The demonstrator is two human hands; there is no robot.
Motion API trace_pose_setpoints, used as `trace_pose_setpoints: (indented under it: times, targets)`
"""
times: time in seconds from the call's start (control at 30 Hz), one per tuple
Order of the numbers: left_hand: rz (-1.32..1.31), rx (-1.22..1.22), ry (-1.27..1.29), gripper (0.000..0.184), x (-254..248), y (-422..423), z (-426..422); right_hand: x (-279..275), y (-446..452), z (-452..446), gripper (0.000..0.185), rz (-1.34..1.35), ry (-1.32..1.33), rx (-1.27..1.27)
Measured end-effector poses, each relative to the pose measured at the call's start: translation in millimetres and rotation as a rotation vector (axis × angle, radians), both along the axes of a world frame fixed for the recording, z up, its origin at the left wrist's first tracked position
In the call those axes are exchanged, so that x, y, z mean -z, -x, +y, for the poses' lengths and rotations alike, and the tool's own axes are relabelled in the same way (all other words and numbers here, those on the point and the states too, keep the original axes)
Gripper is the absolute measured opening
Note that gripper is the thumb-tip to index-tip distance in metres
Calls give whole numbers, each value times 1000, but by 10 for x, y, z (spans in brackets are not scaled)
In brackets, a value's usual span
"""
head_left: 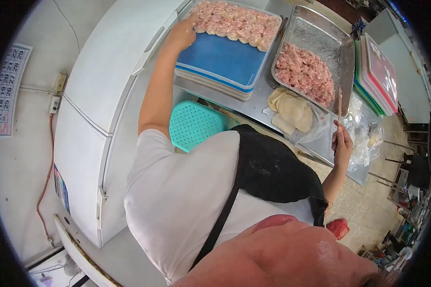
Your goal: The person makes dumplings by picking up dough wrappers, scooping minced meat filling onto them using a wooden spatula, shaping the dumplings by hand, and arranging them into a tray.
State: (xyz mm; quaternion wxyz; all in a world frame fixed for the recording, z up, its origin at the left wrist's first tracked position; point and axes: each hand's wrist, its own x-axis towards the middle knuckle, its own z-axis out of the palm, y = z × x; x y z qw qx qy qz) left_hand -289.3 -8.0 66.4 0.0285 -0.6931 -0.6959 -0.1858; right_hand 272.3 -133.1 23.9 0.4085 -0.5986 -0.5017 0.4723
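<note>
My left hand (181, 34) is at the left end of the rows of filled wrappers (234, 25) on a blue tray (220, 57); its fingers are pressed together, and what they grip is hidden. My right hand (342, 141) is closed around the handle of a thin spreading tool (340, 107), which points up over the near right edge of a metal pan (342, 62). Pink minced meat (304, 71) is heaped in the pan's near left part. Between the two hands, round pale wrappers (292, 112) lie in an overlapping pile on a plastic bag.
Stacked coloured trays (378, 71) stand right of the pan. Clear plastic bags (364, 129) lie at the metal table's right end. Below the blue tray is a turquoise perforated stool (196, 125). A white refrigerator (100, 71) stands close on the left.
</note>
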Motion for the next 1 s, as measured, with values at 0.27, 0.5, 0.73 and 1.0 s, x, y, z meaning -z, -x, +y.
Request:
trace_pose_setpoints:
  times: [0.27,0.5,0.73,1.0]
  targets:
    - [201,27,-311,43,-207,-333,5,5,-462,235,32,-12,4,-98]
    - [-70,-15,-603,34,-198,-1948,-719,-17,-847,425,35,-48,136,-164]
    - [-346,455,-16,25,958,-3096,-1179,-112,-1059,876,36,-807,-250,-466]
    - [-440,390,112,20,1326,-3340,-1130,97,-797,1433,33,-1187,-647,-715]
